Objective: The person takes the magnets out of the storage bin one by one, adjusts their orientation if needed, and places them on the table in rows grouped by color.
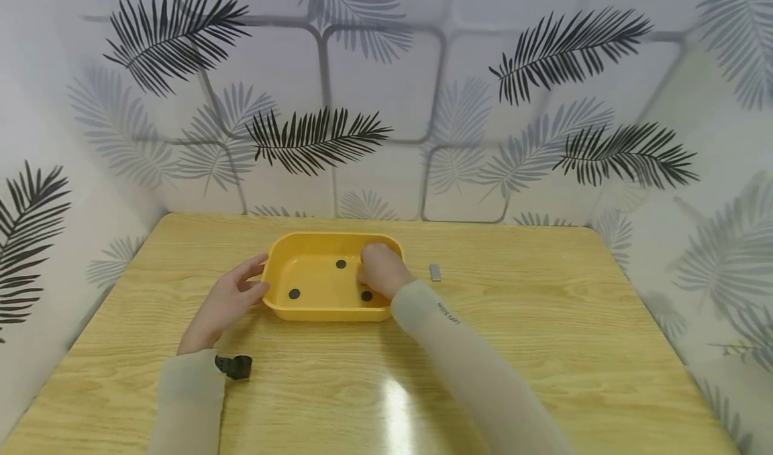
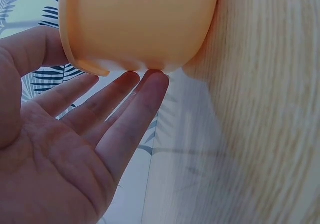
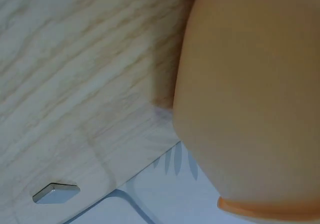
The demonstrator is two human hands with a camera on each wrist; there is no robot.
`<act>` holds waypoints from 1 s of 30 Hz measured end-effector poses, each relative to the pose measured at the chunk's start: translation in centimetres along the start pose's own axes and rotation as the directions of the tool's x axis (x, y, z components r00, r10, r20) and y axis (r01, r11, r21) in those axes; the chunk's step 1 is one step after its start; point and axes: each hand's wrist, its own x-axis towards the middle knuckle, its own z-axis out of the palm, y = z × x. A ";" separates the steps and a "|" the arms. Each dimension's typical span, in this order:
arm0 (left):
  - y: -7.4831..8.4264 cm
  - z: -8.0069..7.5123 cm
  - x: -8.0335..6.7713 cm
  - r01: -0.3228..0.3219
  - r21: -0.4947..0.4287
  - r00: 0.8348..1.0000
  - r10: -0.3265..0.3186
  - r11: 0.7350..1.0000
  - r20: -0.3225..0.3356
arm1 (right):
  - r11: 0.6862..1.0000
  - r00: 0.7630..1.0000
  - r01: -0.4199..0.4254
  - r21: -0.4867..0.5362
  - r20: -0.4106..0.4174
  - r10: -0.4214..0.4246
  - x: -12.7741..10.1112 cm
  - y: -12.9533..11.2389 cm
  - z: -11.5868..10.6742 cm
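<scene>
1. The yellow tray (image 1: pixel 314 305) sits mid-table (image 1: pixel 543 347), three black discs (image 1: pixel 341 264) inside.
2. Your right hand (image 1: pixel 380 269) reaches into the tray's right end — finger state can't be told.
3. Your left hand (image 1: pixel 226 300) rests relaxed, fingertips (image 2: pixel 150 83) touching the tray's left rim.
4. A small metal bar (image 1: pixel 435 272) lies just right of the tray.

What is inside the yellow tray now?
Three small black discs lie in the yellow tray. The right hand reaches in and covers part of the floor, so more could be hidden.
</scene>
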 end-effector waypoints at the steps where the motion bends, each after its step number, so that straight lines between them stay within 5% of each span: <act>1: 0.0 0.0 0.0 0.001 0.001 1.000 -0.001 1.000 0.001 | 1.000 1.000 0.000 0.001 -0.003 0.000 0.0 0.0 0.1; 30: 0.3 0.1 0.1 0.000 -0.004 1.000 0.000 1.000 0.010 | 0.970 0.994 0.101 0.221 0.023 -0.109 -0.6 0.0 1.0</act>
